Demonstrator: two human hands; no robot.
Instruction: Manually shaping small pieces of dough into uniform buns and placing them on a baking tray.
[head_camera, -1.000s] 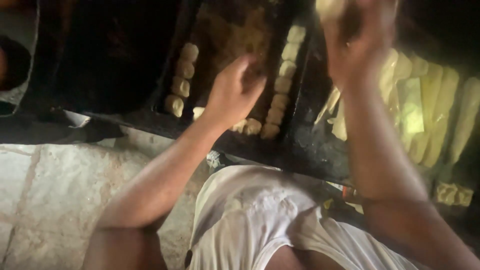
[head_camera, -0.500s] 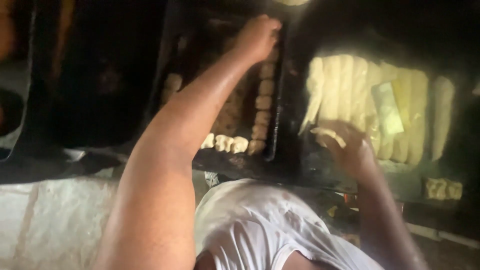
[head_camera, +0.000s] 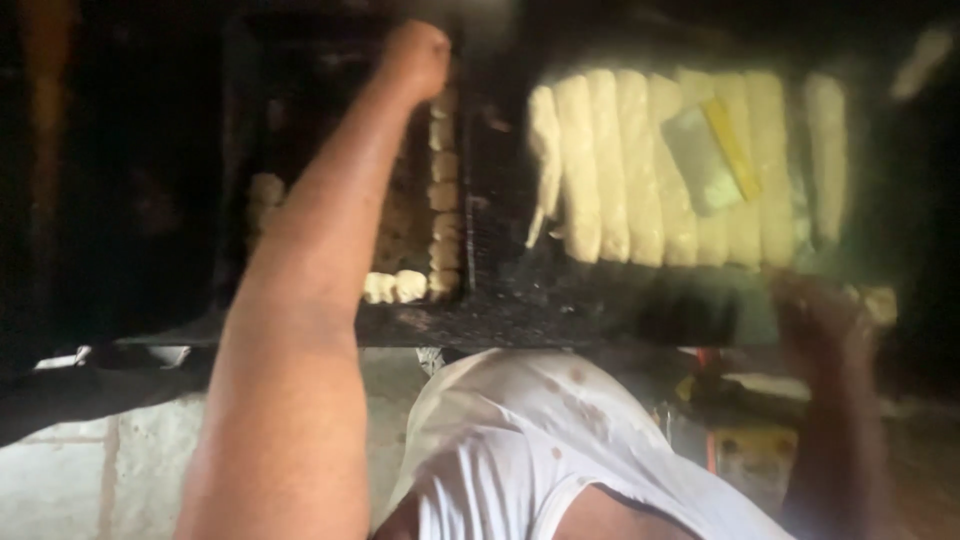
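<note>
Dough pieces (head_camera: 443, 195), left hand (head_camera: 418, 55) outstretched above

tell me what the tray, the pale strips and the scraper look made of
Tray: likely metal, blackened and matte, with a thin raised rim. Strips: look like raw dough, pale cream, soft rounded edges. Scraper: seems a flat grey metal blade with a yellow edge, maybe plastic; blur leaves it open.

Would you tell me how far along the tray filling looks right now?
Done: dough pieces line the tray's right and near edges. In hand: left hand reaches to the far end of that row; right hand is low and blurred. Left: the tray's middle is bare, and long dough strips remain uncut.
</note>
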